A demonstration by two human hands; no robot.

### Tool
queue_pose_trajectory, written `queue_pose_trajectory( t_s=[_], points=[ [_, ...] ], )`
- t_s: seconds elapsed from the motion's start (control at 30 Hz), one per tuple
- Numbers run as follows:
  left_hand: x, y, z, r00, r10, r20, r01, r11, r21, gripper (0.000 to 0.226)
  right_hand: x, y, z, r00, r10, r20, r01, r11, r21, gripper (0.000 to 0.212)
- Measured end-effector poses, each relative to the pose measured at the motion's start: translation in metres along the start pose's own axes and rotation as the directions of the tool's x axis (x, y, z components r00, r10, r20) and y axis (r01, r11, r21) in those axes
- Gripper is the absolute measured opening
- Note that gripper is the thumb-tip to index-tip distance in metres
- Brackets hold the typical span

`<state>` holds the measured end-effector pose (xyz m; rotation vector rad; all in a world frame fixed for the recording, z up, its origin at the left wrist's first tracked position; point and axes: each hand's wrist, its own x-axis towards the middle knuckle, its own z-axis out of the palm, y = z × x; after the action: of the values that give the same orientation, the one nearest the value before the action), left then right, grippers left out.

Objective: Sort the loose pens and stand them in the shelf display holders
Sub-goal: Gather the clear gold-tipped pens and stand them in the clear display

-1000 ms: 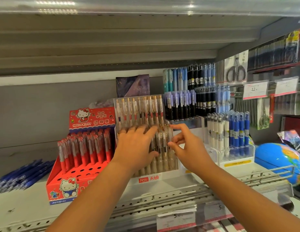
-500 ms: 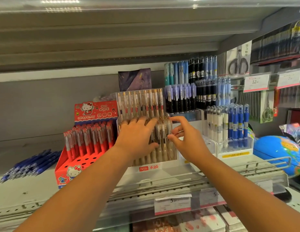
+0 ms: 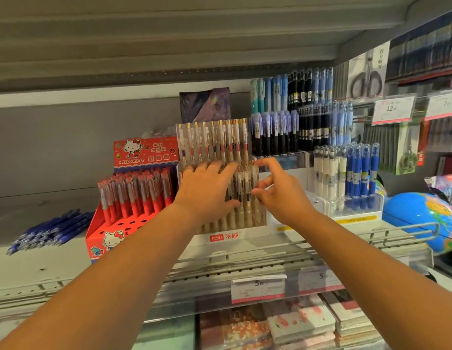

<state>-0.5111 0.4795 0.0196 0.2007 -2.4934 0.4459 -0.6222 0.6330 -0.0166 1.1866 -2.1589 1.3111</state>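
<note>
**What Sat on the Shelf**

The grey shelf (image 3: 43, 269) held a red pen box (image 3: 134, 215) on the left. A clear pen holder (image 3: 235, 236) stood just beside it. Another clear holder (image 3: 353, 210) with white and blue pens stood to the right. Loose blue pens (image 3: 48, 231) lay in a pile at the far left.

Stationery shop, price tags (image 3: 259, 289) on shelf edge (image 3: 93, 281), stocked pen displays (image 3: 277, 132)

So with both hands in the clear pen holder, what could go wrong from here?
1. The left hand is spread across the front row of the clear holder; pushing could tip the packed gold-clipped pens behind.
2. The right hand pinches pens at the holder's right end; one may slip.
3. Loose blue pens lie unsorted at left.
</note>
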Motion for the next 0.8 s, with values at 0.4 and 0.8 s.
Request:
queue_pose_trajectory(
  t_s=[0.4,0.8],
  points=[
    [0.000,-0.003,0.003,1.000,0.018,-0.013,-0.019,1.000,-0.009,0.090,0.000,0.001,0.004,0.998,-0.002,-0.063,0.004,0.999,0.044,0.051],
    [0.001,-0.003,0.007,1.000,0.019,-0.019,-0.019,1.000,-0.004,0.092,0.001,0.001,0.001,0.999,-0.051,0.012,0.051,0.999,-0.011,0.058]
  ],
)
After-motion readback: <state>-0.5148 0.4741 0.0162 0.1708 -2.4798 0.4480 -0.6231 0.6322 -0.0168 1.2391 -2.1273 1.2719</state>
